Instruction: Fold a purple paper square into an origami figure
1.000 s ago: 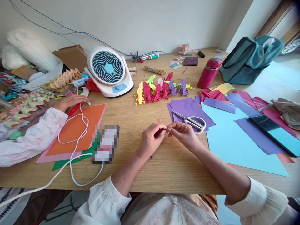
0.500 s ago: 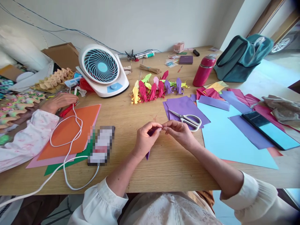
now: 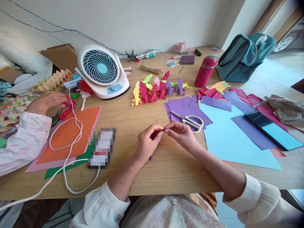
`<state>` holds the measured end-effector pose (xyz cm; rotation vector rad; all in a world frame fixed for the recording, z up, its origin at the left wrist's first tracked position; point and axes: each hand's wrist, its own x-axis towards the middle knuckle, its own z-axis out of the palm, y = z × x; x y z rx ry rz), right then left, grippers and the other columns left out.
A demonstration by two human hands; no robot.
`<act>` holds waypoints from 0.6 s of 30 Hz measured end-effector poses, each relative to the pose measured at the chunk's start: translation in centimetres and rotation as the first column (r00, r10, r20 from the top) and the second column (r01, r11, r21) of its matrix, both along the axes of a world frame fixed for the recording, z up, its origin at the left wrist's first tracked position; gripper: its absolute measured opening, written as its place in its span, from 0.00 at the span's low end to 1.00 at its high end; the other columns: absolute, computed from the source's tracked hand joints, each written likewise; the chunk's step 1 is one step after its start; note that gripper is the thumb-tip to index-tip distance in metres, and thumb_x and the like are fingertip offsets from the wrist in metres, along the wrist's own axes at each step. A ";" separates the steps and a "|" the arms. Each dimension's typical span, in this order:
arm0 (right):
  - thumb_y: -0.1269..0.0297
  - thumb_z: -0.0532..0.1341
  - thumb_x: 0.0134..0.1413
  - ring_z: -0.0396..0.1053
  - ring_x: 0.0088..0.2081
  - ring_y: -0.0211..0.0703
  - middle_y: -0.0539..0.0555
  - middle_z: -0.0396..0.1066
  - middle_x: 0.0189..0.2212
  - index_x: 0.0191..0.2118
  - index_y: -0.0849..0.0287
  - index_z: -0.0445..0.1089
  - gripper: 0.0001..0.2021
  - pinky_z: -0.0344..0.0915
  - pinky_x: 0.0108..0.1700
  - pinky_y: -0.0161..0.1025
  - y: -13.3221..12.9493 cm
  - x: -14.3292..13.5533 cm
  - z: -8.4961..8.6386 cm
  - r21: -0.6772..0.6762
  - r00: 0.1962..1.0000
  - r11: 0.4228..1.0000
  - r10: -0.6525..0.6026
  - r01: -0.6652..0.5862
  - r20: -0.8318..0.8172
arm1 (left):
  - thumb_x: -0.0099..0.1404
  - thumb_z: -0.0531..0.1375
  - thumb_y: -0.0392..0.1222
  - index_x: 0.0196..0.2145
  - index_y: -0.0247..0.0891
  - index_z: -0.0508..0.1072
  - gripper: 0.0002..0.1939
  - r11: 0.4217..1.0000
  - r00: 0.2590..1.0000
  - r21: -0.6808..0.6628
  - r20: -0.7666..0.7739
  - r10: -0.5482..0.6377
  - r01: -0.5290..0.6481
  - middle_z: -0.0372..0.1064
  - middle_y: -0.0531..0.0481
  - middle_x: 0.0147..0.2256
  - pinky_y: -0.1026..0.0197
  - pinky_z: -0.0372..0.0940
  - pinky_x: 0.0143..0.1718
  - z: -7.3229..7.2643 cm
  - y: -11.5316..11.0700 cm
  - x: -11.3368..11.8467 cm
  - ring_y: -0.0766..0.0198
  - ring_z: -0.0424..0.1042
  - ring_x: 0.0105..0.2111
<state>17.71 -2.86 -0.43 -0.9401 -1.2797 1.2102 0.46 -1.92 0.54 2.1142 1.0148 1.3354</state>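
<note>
Over the pale-wood surface (image 3: pixel 118 126), a co-worker's hand (image 3: pixel 42 103) withdrew leftward; seemingly undisturbed, left hand (image 3: pixel 149 142) and right hand (image 3: pixel 182 135) fingers pinched folded purple paper (image 3: pixel 154 135).

Left hand (image 3: pixel 148 141) and right hand (image 3: pixel 180 134) close together at the fingertips
The left curls, thumb to forefinger; the right pinches likewise, its tucked fingers hard to make out. Both forearms (image 3: pixel 127 174) slant inward and forward.

The left hand (image 3: pixel 147 141) hides most of the purple paper (image 3: pixel 155 134); its end at the right hand (image 3: pixel 180 134) is too small to tell. Left of both hands, the phone screen (image 3: pixel 103 146) is blurred, a co-worker's sleeve (image 3: pixel 29 136) cut off.
</note>
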 end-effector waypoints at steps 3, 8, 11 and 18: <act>0.54 0.69 0.54 0.69 0.31 0.38 0.50 0.74 0.28 0.34 0.57 0.75 0.11 0.66 0.35 0.38 -0.1 -0.1 0.0 0.017 1.000 1.000 -0.013 0.012 0.020 | 0.66 0.63 0.32 0.38 0.39 0.74 0.04 0.999 1.000 0.030 -0.011 0.011 -0.011 0.78 0.53 0.34 0.68 0.70 0.39 0.1 -0.1 0.0 0.69 0.76 0.33; 0.56 0.68 0.55 0.67 0.30 0.37 0.50 0.71 0.28 0.34 0.58 0.74 0.10 0.63 0.33 0.37 -0.2 -0.2 -0.1 0.064 0.997 0.997 -0.042 0.038 0.059 | 0.66 0.63 0.32 0.38 0.39 0.74 0.04 0.997 1.000 0.070 -0.021 0.021 -0.019 0.78 0.52 0.34 0.68 0.70 0.40 0.0 -0.1 0.0 0.68 0.77 0.34; 0.58 0.67 0.57 0.66 0.30 0.37 0.49 0.70 0.28 0.34 0.58 0.73 0.09 0.62 0.33 0.37 -0.2 -0.2 -0.3 0.092 0.994 0.994 -0.068 0.060 0.084 | 0.66 0.62 0.31 0.39 0.39 0.74 0.05 0.997 1.000 0.077 -0.021 0.014 -0.013 0.78 0.52 0.35 0.67 0.70 0.41 -0.1 -0.1 0.0 0.68 0.78 0.35; 0.63 0.64 0.60 0.66 0.30 0.36 0.49 0.68 0.28 0.33 0.58 0.71 0.06 0.62 0.34 0.36 -0.3 -0.1 -0.2 0.177 0.980 0.980 -0.120 0.091 0.159 | 0.65 0.63 0.32 0.41 0.40 0.75 0.07 1.000 0.999 0.012 -0.047 0.007 -0.006 0.78 0.50 0.37 0.63 0.71 0.42 -0.2 0.0 0.0 0.64 0.78 0.36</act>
